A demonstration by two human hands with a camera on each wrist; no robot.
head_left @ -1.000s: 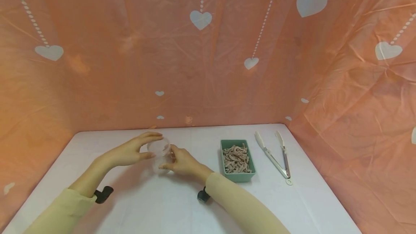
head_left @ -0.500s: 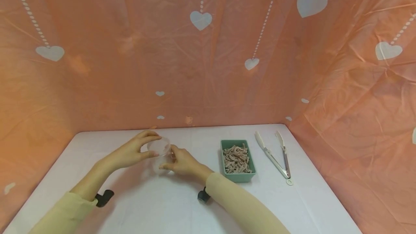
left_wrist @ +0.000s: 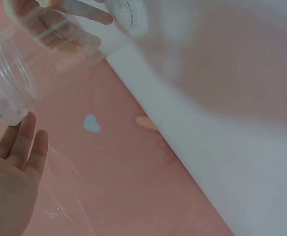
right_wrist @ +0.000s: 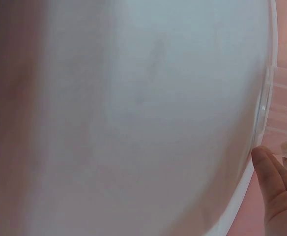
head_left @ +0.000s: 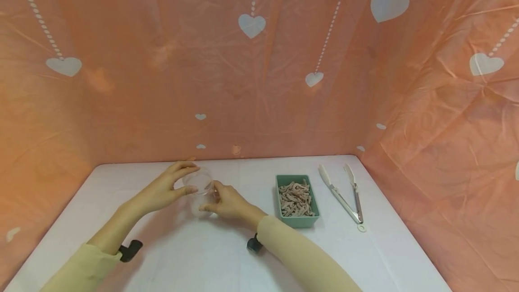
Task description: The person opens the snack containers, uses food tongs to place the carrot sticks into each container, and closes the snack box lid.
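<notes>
Looking at one clear, colourless, cylindrical plastic jar [head_left: 202, 198], standing on the white table [head_left: 202, 260], left of centre. Walls are smooth and see-through: in the left wrist view we can make out right-hand fingers through the body. Top end carries a clear, ridged collar [left_wrist: 11, 78]; we can't tell whether it's cap or rim. Opposite end shows a round moulded ring.

Left hand [head_left: 166, 188] spans the jar's top, thumb one side, fingers the other, tips touching the collar. Right hand [head_left: 233, 204] is clamped round the lower body, thumb toward us.

Well to the right we have a green rectangular box [head_left: 298, 223] holding pale brown wrinkled strips [head_left: 296, 199], then metal tongs with whitish tips [head_left: 342, 201], arms spread.
</notes>
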